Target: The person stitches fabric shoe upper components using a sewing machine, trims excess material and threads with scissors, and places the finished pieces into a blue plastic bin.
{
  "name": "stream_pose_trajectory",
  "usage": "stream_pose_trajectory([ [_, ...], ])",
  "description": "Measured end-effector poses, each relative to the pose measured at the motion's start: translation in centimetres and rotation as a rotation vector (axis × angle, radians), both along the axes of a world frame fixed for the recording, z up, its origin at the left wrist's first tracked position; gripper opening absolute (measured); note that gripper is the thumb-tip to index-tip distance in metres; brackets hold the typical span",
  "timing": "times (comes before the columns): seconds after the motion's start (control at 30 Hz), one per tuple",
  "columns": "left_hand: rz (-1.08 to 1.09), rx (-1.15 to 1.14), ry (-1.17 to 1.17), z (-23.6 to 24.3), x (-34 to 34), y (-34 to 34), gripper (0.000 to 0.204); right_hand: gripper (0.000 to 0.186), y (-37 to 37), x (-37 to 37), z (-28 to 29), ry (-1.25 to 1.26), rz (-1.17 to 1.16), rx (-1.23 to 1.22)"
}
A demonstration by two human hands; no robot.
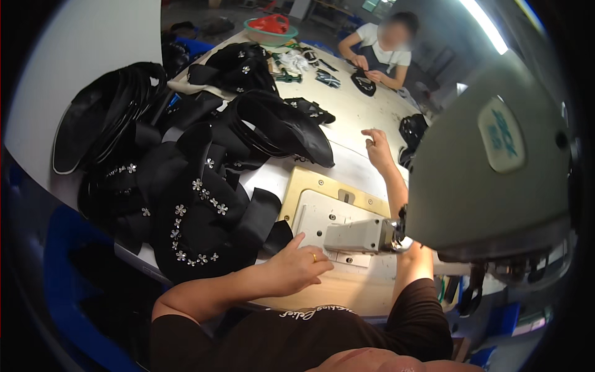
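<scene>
My left hand [299, 265], a ring on one finger, hovers by the near-left corner of the sewing machine bed [310, 214], fingers apart and nothing in them. Past the machine's small arm [356, 237], my right hand [379, 150] reaches over the pale table, its index finger stretched out and no object visible in it. Left of my hands lies a heap of black fabric pieces [158, 167] decorated with silver flower-shaped stones. A black strap-like end [280, 239] of the heap comes close to my left hand. The grey machine head [489, 173] hides part of my right forearm.
Stacked black curved pieces [105, 118] stand at the far left. Across the pale table [353, 124], a co-worker [384, 49] handles a black piece [364, 82]. A green basin [271, 34] with a red item sits at the back. Black items [412, 131] lie beside the machine head.
</scene>
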State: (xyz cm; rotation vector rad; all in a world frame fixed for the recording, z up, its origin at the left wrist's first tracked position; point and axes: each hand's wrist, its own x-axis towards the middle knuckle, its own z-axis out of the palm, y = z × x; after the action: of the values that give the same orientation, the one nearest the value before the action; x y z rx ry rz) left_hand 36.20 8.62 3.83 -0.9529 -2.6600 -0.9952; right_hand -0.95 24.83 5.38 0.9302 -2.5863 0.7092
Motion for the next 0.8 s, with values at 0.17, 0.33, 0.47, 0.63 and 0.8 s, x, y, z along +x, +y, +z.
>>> stream_pose_trajectory([
  [0.17, 0.053, 0.172, 0.067, -0.3, 0.2, -0.3, 0.026, 0.024, -8.6, -3.4, -1.1, 0.116, 0.077, 0.492],
  [0.33, 0.054, 0.157, 0.112, -1.0, 0.2, 0.0, 0.022, 0.024, -11.1, -3.7, -3.4, 0.176, 0.231, 0.732],
  [0.47, 0.031, 0.155, 0.072, -1.7, -0.1, 0.3, 0.018, 0.035, -11.6, -4.6, -4.0, 0.048, 0.254, 0.624],
  [0.63, 0.064, 0.171, 0.084, -1.2, -0.3, -0.1, 0.021, 0.047, -5.1, -9.0, -0.7, 0.225, 0.083, -0.030],
  [0.8, 0.088, 0.241, 0.135, -0.5, -0.3, -0.3, 0.023, 0.040, 1.7, 0.7, 7.4, 0.640, -0.055, -0.070],
])
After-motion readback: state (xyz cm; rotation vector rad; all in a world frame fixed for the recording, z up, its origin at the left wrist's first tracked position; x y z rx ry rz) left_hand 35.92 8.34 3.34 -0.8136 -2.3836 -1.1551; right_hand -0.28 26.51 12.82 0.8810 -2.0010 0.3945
